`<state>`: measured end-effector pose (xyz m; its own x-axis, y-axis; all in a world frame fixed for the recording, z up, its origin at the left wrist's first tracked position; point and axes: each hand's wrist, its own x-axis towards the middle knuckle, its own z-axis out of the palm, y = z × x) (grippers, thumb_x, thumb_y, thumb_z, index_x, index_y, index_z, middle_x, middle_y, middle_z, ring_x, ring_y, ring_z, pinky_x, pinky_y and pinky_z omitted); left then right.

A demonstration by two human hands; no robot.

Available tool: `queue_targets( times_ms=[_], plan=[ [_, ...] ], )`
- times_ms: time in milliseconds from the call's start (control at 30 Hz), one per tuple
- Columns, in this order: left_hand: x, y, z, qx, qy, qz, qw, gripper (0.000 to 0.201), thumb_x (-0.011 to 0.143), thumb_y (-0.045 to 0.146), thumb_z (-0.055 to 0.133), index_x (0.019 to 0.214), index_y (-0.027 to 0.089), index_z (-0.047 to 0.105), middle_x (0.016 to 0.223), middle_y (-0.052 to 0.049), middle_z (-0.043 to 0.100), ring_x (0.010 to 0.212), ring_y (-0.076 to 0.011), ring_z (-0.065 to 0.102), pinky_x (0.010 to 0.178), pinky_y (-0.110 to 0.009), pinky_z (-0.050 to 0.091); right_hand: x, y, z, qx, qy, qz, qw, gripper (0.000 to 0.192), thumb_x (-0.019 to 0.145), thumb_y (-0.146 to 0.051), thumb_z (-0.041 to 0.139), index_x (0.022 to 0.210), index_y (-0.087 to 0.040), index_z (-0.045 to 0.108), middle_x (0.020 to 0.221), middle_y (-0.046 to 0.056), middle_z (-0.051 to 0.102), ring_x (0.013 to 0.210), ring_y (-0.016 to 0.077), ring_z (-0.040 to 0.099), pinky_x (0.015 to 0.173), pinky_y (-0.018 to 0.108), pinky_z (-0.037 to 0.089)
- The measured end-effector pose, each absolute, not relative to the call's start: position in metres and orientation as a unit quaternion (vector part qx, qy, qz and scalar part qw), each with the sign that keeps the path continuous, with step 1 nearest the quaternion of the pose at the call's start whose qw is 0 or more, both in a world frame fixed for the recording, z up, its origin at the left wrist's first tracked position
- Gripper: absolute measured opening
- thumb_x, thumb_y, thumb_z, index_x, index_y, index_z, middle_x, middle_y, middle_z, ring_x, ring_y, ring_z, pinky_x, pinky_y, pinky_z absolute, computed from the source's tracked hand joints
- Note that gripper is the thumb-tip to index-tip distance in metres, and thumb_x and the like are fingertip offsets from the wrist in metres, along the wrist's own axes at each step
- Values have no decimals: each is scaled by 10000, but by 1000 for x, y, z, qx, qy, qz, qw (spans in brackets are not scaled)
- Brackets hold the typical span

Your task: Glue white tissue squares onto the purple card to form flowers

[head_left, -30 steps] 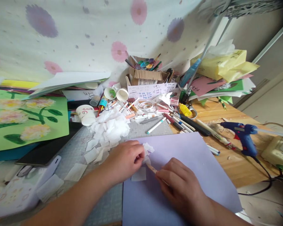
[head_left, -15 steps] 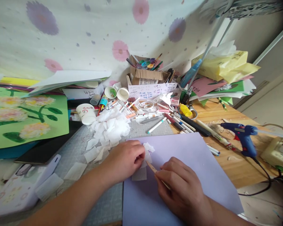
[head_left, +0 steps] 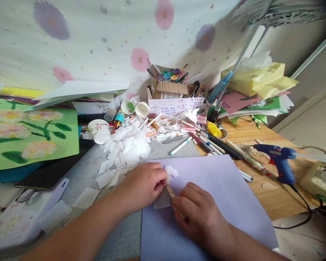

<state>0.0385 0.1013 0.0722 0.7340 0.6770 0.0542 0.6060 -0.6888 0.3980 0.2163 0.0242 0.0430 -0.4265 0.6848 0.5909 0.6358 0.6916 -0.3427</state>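
My left hand point(head_left: 145, 185) is closed in a pinch at the left part of a purple sheet point(head_left: 220, 195). Thin white tissue paper shows at its fingertips, though most of what they grip is hidden. A wooden stick point(head_left: 170, 191) is held like a pencil in my right hand point(head_left: 199, 208), its tip touching the spot beside my left fingertips. Just beyond those fingers, a crumpled white tissue tuft point(head_left: 171, 173) sits on the purple sheet. One flat tissue square point(head_left: 162, 202) lies beneath the stick and my left hand.
Loose tissue pieces point(head_left: 132, 145) are heaped on the grey cutting mat point(head_left: 119, 232). Markers point(head_left: 180, 145), paper cups point(head_left: 99, 130) and a cardboard box point(head_left: 170, 87) stand behind. A blue glue gun point(head_left: 281, 159) with a cord is at right, a green flower picture point(head_left: 32, 134) at left.
My right hand has moved slightly left, bringing the stick's tip closer in to my left fingertips. The left hand has stayed nearly in place.
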Motion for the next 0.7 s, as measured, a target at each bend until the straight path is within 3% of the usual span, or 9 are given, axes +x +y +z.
queue_targets(
  times_ms=[167, 300, 500, 700],
  plan=[
    [37, 99, 76, 904, 366, 126, 184, 98, 741, 107, 540, 775, 199, 549, 809, 7, 546, 753, -144, 508, 647, -247, 363, 215, 26, 41, -392, -854, 18, 341, 199, 804, -49, 509, 646, -163, 547, 600, 29, 519, 590, 156, 408, 522, 281, 303],
    [39, 101, 73, 914, 335, 139, 184, 262, 761, 91, 570, 967, 248, 605, 939, -6, 558, 877, -163, 524, 740, -265, 390, 215, 25, 43, -384, -846, 24, 369, 154, 798, -37, 522, 715, -158, 568, 611, 35, 541, 586, 156, 422, 519, 277, 327],
    [38, 104, 71, 925, 319, 130, 159, 145, 770, 79, 583, 783, 215, 631, 850, -2, 546, 819, -149, 515, 698, -256, 374, 219, 20, 51, -375, -800, 36, 466, 178, 750, 10, 567, 805, -159, 566, 630, 46, 569, 609, 155, 499, 532, 263, 389],
    [35, 105, 74, 932, 317, 113, 134, 124, 755, 78, 600, 726, 198, 611, 804, 5, 553, 787, -147, 507, 692, -267, 362, 223, 21, 54, -390, -773, 62, 496, 211, 729, 21, 566, 804, -176, 555, 613, 33, 574, 598, 150, 521, 538, 267, 417]
  ],
)
